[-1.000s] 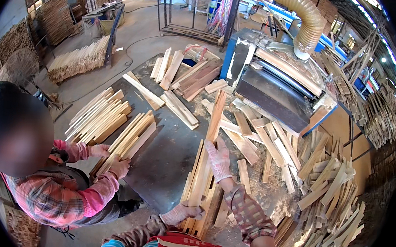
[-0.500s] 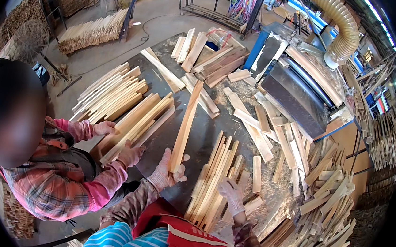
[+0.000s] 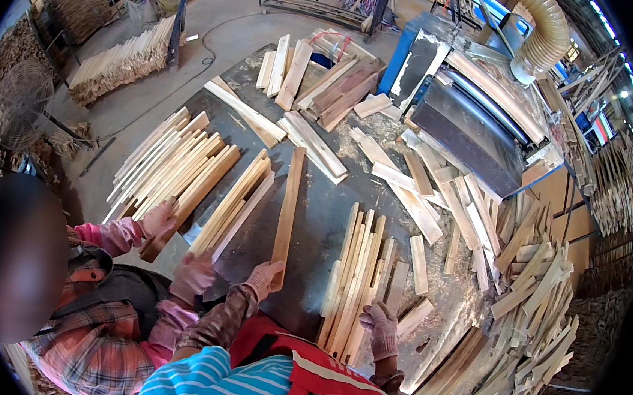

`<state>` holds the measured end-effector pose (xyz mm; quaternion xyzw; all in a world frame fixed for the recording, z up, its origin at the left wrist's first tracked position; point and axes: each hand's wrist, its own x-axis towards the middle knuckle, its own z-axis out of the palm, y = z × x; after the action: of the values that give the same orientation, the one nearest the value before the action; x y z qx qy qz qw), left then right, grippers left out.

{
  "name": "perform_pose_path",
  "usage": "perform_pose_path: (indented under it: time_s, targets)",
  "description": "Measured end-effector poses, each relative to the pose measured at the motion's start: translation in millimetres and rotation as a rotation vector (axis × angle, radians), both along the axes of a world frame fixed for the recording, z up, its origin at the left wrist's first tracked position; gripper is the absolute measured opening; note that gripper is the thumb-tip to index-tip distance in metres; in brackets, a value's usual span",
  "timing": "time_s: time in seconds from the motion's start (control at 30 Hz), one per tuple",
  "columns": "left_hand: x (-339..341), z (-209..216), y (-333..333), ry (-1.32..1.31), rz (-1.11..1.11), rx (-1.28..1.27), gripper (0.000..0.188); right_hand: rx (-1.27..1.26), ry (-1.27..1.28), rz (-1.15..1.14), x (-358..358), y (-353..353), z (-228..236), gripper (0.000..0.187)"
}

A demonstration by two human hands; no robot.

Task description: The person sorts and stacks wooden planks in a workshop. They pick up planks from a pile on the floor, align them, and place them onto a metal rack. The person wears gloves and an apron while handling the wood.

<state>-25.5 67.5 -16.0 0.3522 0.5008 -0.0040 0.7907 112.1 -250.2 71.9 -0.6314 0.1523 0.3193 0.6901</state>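
The worker's gloved left hand (image 3: 266,276) is clamped on the near end of a flat wooden board (image 3: 289,214) pointing away over the dark tabletop (image 3: 315,212). The gloved right hand (image 3: 380,329) is curled just beside the bundle of wooden strips (image 3: 355,269) on its left; I can't tell whether it grips anything. Farther left, a co-worker's hand (image 3: 158,217) is at another row of strips (image 3: 173,162).

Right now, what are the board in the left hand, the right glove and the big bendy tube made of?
Board, held in the left hand: wood, seemingly unpainted, with a plain tan-brown surface.
Right glove: probably knitted cloth with a dull finish; it looks soft and fits the fingers.
Bendy tube: likely plastic, slightly shiny, yellowish and ribbed.
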Motion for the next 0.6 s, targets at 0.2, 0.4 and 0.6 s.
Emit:
perform_pose_path:
  time_s: [0.2, 0.4, 0.6]
  targets:
    - [-8.5, -27.2, -8.0, -0.192, 0.110, -0.033, 0.036, -0.037, 0.011, 0.054, 18.3, 14.1, 7.5, 0.028]
    - [-7.4, 16.3, -28.4, -0.227, 0.230, 0.029, 0.035, 0.089, 0.057, 0.046, 33.6, 14.4, -30.6, 0.020]
    - [27.8, 48.9, -2.1, -0.338, 0.304, 0.114, 0.032, 0.111, 0.056, 0.009, 41.8, 21.0, -35.4, 0.037]
